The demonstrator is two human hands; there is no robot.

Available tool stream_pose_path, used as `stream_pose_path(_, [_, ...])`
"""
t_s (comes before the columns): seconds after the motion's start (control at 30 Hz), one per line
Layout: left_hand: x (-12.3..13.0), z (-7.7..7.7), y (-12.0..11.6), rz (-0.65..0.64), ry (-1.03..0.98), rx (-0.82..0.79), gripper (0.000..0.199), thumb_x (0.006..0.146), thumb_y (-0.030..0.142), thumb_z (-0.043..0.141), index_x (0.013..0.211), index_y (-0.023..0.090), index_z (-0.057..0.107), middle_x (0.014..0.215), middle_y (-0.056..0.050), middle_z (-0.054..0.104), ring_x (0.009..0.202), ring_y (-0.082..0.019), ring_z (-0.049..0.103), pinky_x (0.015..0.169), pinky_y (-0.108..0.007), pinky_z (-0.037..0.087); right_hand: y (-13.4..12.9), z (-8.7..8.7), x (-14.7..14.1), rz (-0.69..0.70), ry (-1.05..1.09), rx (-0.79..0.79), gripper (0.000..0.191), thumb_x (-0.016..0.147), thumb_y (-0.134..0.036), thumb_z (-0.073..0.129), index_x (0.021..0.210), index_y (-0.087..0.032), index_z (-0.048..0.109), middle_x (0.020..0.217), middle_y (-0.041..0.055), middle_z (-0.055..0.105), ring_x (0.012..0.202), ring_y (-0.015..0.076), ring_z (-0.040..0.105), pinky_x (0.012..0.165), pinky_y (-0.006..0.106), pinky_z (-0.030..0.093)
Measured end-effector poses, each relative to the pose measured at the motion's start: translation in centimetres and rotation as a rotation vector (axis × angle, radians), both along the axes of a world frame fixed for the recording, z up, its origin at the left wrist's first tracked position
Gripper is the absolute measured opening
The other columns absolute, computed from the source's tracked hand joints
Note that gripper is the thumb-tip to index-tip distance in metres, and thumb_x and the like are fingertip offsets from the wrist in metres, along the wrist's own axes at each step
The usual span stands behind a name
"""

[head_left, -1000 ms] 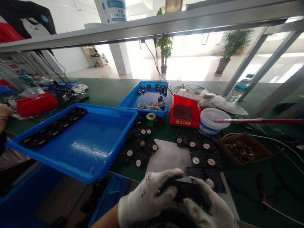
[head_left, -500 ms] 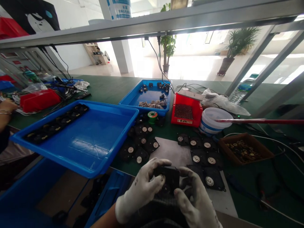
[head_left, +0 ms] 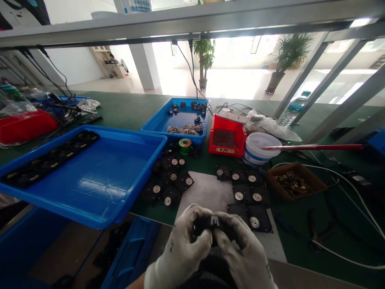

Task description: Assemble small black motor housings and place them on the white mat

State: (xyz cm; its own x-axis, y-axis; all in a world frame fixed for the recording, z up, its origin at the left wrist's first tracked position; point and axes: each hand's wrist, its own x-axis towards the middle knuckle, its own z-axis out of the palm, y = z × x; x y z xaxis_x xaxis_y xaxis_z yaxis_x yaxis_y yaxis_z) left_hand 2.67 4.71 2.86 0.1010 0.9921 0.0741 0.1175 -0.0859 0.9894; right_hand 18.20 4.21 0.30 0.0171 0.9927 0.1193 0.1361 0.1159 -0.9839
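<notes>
Both of my hands wear white gloves and meet low in the middle, at the near edge of the bench. Between them is a small black plastic part (head_left: 207, 222) with a grey piece on its top edge. My left hand (head_left: 183, 245) is closed around its left side, the thumb against a thin metal pin. My right hand (head_left: 246, 249) grips the other side, thumb and fingers pressed in. The gloves hide much of the part. Beyond them lie several black square units (head_left: 255, 218) with silver discs, some on a grey sheet (head_left: 207, 190).
A large blue tray (head_left: 99, 176) at left holds a row of black units. Farther back are a smaller blue tray (head_left: 183, 116), a green spool (head_left: 184, 147), a red bin (head_left: 227, 150) of small pieces and a white tub (head_left: 255, 148). A cardboard box (head_left: 291, 196) holds brass-coloured pieces.
The black part has been turned in my hands, and its grey piece now faces up. My right fingers have closed in on it. The view has shifted to the right.
</notes>
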Motion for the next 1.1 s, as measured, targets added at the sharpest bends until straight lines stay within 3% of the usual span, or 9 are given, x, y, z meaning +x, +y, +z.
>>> stream_pose_path(0.2, [0.2, 0.4, -0.4, -0.010, 0.066, 0.175, 0.020, 0.085, 0.014, 0.056, 0.100, 0.018, 0.069, 0.092, -0.005, 0.065, 0.082, -0.020, 0.067, 0.074, -0.029, 0.056, -0.5, -0.3, 0.8, -0.033, -0.165, 0.215, 0.016, 0.094, -0.024, 0.066, 0.106, -0.030, 0.073, 0.094, 0.0010, 0.073, 0.087, 0.0191, 0.072, 0.079, 0.026, 0.058])
stream_pose_path(0.3, [0.2, -0.1, -0.4, -0.004, 0.032, 0.147, 0.017, 0.090, 0.017, 0.057, 0.100, 0.019, 0.070, 0.092, -0.005, 0.066, 0.083, -0.020, 0.067, 0.076, -0.029, 0.056, -0.2, -0.4, 0.8, -0.030, -0.233, 0.261, 0.017, 0.095, -0.023, 0.067, 0.109, -0.030, 0.072, 0.096, 0.0009, 0.074, 0.087, 0.0177, 0.073, 0.079, 0.025, 0.059])
stream_pose_path(0.37, [0.2, -0.6, -0.1, 0.030, -0.004, 0.073, 0.015, 0.091, 0.020, 0.058, 0.100, 0.020, 0.071, 0.093, -0.005, 0.068, 0.086, -0.022, 0.068, 0.079, -0.030, 0.055, 0.5, -0.2, 0.9, 0.026, -0.231, 0.194, 0.015, 0.096, -0.023, 0.064, 0.108, -0.028, 0.073, 0.097, 0.0013, 0.074, 0.088, 0.0171, 0.074, 0.080, 0.024, 0.059])
stream_pose_path(0.47, [0.2, -1.1, 0.6, 0.058, -0.090, -0.122, 0.016, 0.090, 0.027, 0.062, 0.100, 0.018, 0.071, 0.093, -0.006, 0.070, 0.088, -0.024, 0.068, 0.080, -0.032, 0.055, 1.5, 0.3, 1.0, 0.129, -0.089, -0.063, 0.017, 0.097, -0.030, 0.062, 0.109, -0.026, 0.073, 0.102, 0.0040, 0.077, 0.095, 0.0202, 0.075, 0.084, 0.028, 0.060])
stream_pose_path(0.6, [0.4, -0.7, 1.2, 0.021, -0.265, -0.397, 0.025, 0.087, 0.036, 0.067, 0.100, 0.015, 0.069, 0.089, -0.007, 0.068, 0.082, -0.023, 0.064, 0.073, -0.033, 0.054, 1.8, 0.5, 1.6, 0.151, 0.116, -0.277, 0.030, 0.092, -0.035, 0.067, 0.120, -0.024, 0.071, 0.115, 0.0066, 0.077, 0.108, 0.0242, 0.073, 0.095, 0.033, 0.059])
stream_pose_path(0.8, [0.4, 0.7, 0.9, -0.079, -0.310, -0.393, 0.032, 0.090, 0.037, 0.065, 0.115, 0.017, 0.067, 0.102, -0.007, 0.067, 0.094, -0.024, 0.062, 0.086, -0.036, 0.053, 1.5, 0.4, 2.1, 0.134, 0.212, -0.358, 0.033, 0.092, -0.048, 0.071, 0.115, -0.023, 0.073, 0.113, 0.0076, 0.078, 0.104, 0.0262, 0.073, 0.092, 0.036, 0.058])
stream_pose_path(0.97, [0.1, 1.9, 0.8, -0.122, -0.205, -0.405, 0.036, 0.088, 0.034, 0.064, 0.119, 0.018, 0.066, 0.101, -0.005, 0.070, 0.089, -0.022, 0.064, 0.080, -0.032, 0.054, 1.6, 0.0, 2.2, 0.122, 0.178, -0.340, 0.037, 0.092, -0.051, 0.072, 0.114, -0.021, 0.073, 0.109, 0.0087, 0.078, 0.101, 0.0266, 0.074, 0.091, 0.036, 0.059])
stream_pose_path(1.1, [-0.6, 2.7, 0.8, -0.081, -0.045, -0.302, 0.040, 0.087, 0.030, 0.062, 0.126, 0.022, 0.068, 0.123, -0.007, 0.072, 0.111, -0.027, 0.066, 0.095, -0.034, 0.054, 1.5, -0.2, 2.7, 0.100, 0.027, -0.243, 0.030, 0.096, -0.042, 0.066, 0.117, -0.022, 0.070, 0.109, 0.0078, 0.078, 0.102, 0.0248, 0.074, 0.091, 0.034, 0.059])
